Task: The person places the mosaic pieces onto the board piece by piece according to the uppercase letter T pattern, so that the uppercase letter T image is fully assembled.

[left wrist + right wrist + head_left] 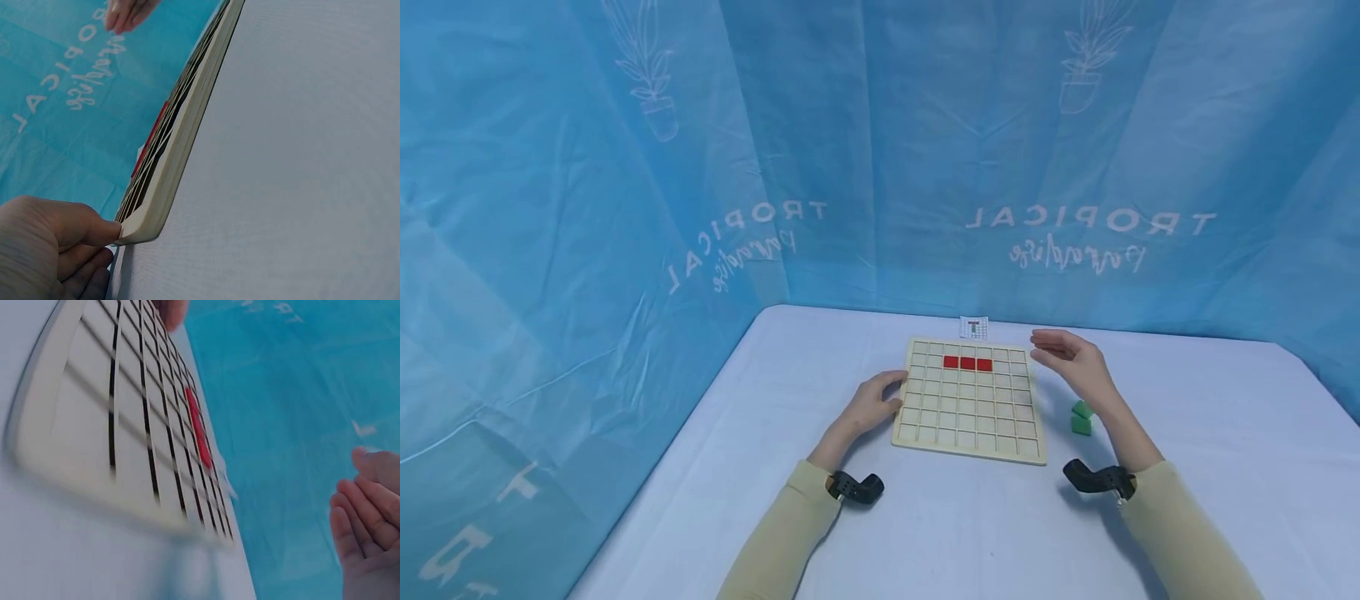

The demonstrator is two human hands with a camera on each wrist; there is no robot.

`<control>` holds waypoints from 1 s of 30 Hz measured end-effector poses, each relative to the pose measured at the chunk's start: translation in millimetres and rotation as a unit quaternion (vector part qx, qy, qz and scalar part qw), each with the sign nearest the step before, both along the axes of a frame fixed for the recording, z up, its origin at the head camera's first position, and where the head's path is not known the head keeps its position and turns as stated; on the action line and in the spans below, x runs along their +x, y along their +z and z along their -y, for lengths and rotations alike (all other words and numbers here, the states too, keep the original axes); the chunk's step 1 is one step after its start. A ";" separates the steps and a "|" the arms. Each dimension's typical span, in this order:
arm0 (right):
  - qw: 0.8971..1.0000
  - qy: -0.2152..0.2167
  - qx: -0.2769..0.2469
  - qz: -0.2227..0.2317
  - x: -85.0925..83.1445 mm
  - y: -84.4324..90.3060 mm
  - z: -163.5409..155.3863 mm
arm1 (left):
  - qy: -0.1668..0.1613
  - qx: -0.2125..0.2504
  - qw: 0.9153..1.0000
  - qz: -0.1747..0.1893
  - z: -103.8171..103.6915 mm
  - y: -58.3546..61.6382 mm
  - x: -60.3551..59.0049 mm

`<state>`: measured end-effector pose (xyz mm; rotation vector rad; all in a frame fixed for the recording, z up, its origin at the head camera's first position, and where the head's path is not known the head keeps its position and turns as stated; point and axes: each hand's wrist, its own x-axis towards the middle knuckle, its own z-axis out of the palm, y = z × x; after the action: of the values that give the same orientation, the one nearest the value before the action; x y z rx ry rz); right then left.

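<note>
On table | board (970,417) flat, red row (967,363) runs L-R | L hand (868,408) touches edge, fingers relaxed | R hand (1071,362) spread, empty.

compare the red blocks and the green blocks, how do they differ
The red blocks sit in the wooden grid board, three in a straight row; the green blocks lie loose on the table right of it. Only two green ones show, bunched together. Both are small coloured pieces.

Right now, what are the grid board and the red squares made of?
The grid board looks like pale, unpainted wood: light tan, matte, with a thick rounded edge in the left wrist view. The red squares have a flat, even colour, perhaps painted wood or plastic; I cannot tell which.
</note>
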<state>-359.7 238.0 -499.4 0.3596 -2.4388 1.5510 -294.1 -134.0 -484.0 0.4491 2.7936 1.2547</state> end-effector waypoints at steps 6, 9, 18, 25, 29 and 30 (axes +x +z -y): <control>0.999 -0.039 0.000 0.016 49.9 32.3 -38.1 | -0.005 0.001 1.000 -0.002 1.2 0.7 -0.4; 0.997 -0.072 -0.005 0.022 72.9 42.0 -50.8 | -0.010 0.005 1.000 -0.003 1.4 1.3 -0.8; 0.989 -0.135 0.015 0.062 100.6 37.6 -69.8 | -0.006 0.011 1.000 -0.001 1.5 2.8 -0.4; 0.981 -0.162 0.060 0.089 98.4 19.9 -78.0 | -0.003 0.010 1.000 0.008 -0.5 2.5 1.6; 0.978 -0.171 0.078 0.085 96.6 12.6 -81.4 | 0.002 0.008 1.000 0.007 -1.0 2.9 2.3; 0.979 -0.171 0.080 0.082 96.4 11.3 -81.8 | 0.003 0.008 1.000 0.005 -0.9 3.0 2.6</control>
<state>-263.3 319.8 -488.1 -0.1644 -2.5843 1.2866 -291.5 -133.1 -481.0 0.4355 2.7804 1.2769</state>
